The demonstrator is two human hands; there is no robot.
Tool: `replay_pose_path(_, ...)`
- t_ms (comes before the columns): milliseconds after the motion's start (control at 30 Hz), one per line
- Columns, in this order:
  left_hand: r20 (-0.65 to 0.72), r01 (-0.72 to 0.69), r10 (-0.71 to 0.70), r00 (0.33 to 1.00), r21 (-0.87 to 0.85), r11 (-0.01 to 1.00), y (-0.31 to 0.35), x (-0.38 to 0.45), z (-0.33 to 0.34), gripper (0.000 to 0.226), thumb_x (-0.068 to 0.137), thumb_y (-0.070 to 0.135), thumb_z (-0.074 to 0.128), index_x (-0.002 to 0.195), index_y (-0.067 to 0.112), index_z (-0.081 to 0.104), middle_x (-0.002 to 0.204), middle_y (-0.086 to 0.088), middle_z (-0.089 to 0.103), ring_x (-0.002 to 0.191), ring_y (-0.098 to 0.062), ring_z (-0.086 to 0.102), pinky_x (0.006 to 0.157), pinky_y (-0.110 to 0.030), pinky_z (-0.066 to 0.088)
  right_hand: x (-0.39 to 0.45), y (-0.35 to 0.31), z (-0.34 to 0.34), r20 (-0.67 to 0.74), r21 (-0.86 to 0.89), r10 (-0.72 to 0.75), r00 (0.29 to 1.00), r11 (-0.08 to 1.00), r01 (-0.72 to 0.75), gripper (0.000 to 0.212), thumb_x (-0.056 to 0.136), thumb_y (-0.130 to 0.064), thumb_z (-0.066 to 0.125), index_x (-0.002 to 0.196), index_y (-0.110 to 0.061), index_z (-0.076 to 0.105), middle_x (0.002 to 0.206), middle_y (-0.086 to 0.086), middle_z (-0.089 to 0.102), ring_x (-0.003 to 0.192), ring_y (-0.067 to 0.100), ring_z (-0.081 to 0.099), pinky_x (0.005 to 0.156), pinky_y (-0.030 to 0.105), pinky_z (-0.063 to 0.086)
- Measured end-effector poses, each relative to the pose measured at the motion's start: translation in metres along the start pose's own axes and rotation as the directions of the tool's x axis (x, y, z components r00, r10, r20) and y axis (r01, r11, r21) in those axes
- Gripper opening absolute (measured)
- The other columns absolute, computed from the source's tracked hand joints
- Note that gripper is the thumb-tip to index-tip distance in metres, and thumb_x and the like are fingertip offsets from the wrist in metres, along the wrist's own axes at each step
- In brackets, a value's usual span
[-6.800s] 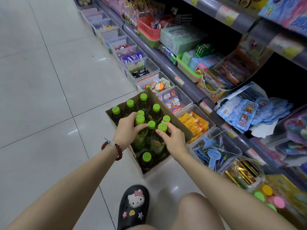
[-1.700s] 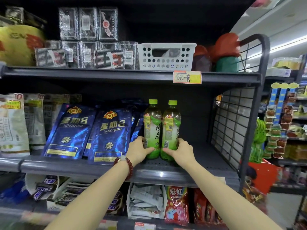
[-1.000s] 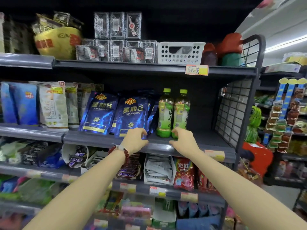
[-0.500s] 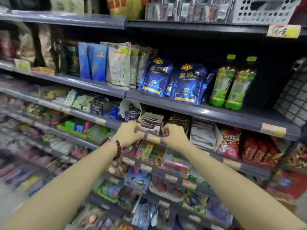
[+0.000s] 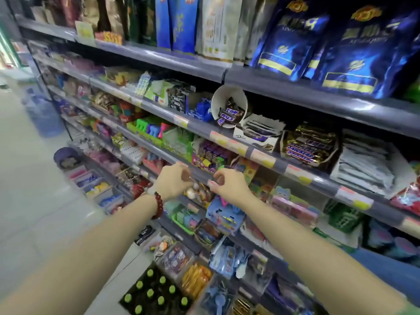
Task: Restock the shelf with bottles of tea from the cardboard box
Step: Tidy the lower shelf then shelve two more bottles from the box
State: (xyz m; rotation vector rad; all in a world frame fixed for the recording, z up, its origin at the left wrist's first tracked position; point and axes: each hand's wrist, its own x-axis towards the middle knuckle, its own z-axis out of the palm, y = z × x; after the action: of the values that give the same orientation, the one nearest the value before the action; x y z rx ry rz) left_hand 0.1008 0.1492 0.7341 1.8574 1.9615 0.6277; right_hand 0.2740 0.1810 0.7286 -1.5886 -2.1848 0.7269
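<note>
Each grip is empty, fingers loosely curled: left hand (image 5: 173, 181) and right hand (image 5: 229, 185) hover before the shelf (image 5: 261, 155). Green-capped bottles of tea (image 5: 154, 292) stand in the cardboard box (image 5: 123, 300) on the floor (image 5: 27, 201).

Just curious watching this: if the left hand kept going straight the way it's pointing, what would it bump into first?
Probably the grey shelf edge with its price labels, right ahead of the empty left hand; packaged sweets sit just beneath. Depth is unclear, so that's a guess.
</note>
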Motion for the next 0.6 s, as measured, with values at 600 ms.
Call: replay_pose_path(600, 0.159, 0.247, -0.242, 0.957, -0.008, 0.969, -0.243, -0.035, 0.324, 0.029, 0.080, 0.022, 0.070, 0.104, 0.006, 0.065, 0.100, -0.011, 0.069, 0.098, -0.028, 0.064, 0.088, -0.035, 0.049, -0.011, 0.230, 0.335, 0.189, 0.078, 0.144, 0.971, 0.984, -0.161, 0.036, 0.085, -0.022, 0.067, 0.118, -0.009, 0.060, 0.111, 0.009, 0.065, 0.104, 0.023, 0.060, 0.079, 0.027, 0.045)
